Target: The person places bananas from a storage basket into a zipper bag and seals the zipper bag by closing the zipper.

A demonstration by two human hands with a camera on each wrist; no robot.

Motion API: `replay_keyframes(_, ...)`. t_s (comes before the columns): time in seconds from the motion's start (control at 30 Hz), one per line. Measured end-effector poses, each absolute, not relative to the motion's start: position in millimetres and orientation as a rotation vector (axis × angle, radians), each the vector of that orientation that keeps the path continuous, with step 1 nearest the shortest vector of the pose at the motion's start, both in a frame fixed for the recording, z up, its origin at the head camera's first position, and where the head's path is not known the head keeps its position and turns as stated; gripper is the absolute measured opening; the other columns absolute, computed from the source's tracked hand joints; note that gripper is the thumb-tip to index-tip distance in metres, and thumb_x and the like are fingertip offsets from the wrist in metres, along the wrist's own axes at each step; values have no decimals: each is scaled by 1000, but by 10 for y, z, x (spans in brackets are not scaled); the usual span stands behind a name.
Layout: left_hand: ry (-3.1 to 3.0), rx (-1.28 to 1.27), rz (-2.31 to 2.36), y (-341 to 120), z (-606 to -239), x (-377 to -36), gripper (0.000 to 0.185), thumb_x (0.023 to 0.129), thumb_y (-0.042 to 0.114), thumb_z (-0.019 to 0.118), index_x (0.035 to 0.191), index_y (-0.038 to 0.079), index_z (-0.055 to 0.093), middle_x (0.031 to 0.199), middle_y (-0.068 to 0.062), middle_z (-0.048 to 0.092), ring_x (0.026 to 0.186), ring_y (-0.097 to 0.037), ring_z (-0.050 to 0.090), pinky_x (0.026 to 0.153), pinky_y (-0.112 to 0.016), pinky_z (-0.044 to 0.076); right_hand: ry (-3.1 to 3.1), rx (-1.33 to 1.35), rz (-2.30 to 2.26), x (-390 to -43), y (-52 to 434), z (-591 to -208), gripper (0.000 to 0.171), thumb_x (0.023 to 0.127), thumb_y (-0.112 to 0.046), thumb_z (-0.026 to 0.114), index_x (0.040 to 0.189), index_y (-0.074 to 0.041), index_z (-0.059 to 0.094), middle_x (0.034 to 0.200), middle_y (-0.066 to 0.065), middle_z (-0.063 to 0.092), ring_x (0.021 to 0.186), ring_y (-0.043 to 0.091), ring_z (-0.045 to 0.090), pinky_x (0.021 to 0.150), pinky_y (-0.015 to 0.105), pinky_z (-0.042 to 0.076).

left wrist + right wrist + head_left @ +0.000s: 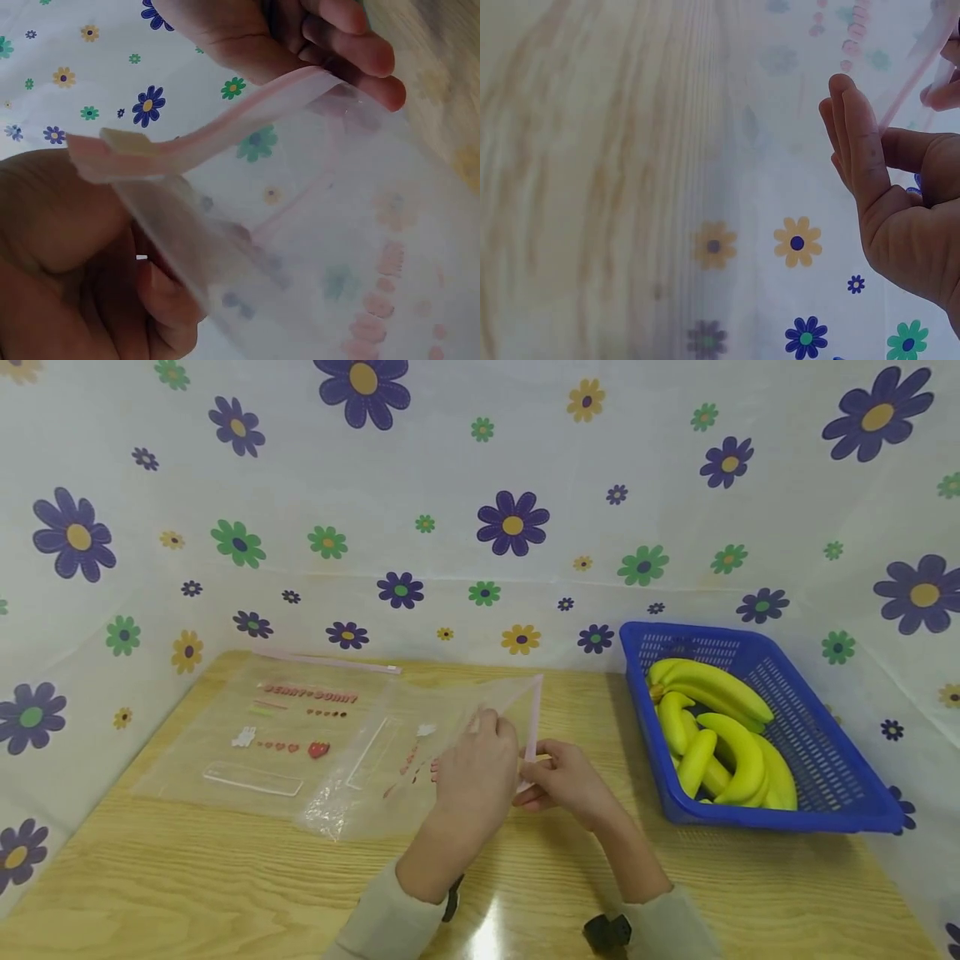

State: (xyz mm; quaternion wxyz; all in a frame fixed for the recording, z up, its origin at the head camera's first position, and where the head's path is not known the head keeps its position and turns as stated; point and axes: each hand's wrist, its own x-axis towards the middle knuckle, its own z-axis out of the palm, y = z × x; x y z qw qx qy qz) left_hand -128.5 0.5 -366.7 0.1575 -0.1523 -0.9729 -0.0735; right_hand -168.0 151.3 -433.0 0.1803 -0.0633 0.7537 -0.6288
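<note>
A clear zip bag [401,814] with a pink zip edge and red-pink print is held partly raised from the table, its mouth toward the right. My left hand [480,777] grips the bag near its mouth, covering part of the print. At the near end of the pink edge, my right hand [566,785] pinches the bag between thumb and fingers. In the left wrist view, the pink zip strip [217,139] runs between both hands, with a pale slider [126,142] at one end.
Another printed zip bag [180,768] lies flat at the left, partly overlapped by the held one. At the right, a blue plastic basket [832,760] contains several yellow bananas [712,685]. A flower-patterned cloth [420,452] surrounds the wooden table [187,877].
</note>
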Motion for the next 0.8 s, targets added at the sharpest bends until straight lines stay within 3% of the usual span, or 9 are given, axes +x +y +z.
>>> replay_keyframes(0.2,-2885,-393,-90,64,-3699,-1285,30,85,13,79,109,0,68,104,-6,56,59,-16,56,43,-25,46,2128,-169,-1791,-1669,1484,-4335,31,96,-5,53,123,11,52,87,18,73,66,19,72,62,33,60)
replay_keyframes(0.33,-2896,-376,-104,91,-3751,-1296,35,88,7,74,119,-6,65,129,-14,54,53,-15,52,40,-23,42,2121,-154,-1802,-1657,1472,-4344,33,94,-3,53,124,12,51,83,15,73,62,17,69,62,33,60)
replay_keyframes(0.5,-2903,-338,-86,97,-3769,-1306,59,89,5,71,141,-8,47,159,-20,27,53,-14,46,38,-22,36,2139,-122,-1810,-1660,1483,-4372,31,96,-4,53,123,11,52,86,18,73,67,22,72,63,33,60)
replay_keyframes(0.63,-2816,-341,-112,89,-3763,-1319,72,86,3,74,147,-8,38,162,-18,17,59,-16,46,39,-22,34,2180,-69,-1836,-1697,1493,-4392,30,102,-10,50,123,11,54,94,21,72,73,27,74,64,34,60)
replay_keyframes(0.8,-2679,-378,-198,81,-3788,-1349,75,82,-7,73,147,-12,35,161,-19,20,55,-14,42,40,-19,34,2216,7,-1886,-1746,1536,-4406,33,105,-16,48,118,13,59,92,21,69,70,23,73,65,33,60)
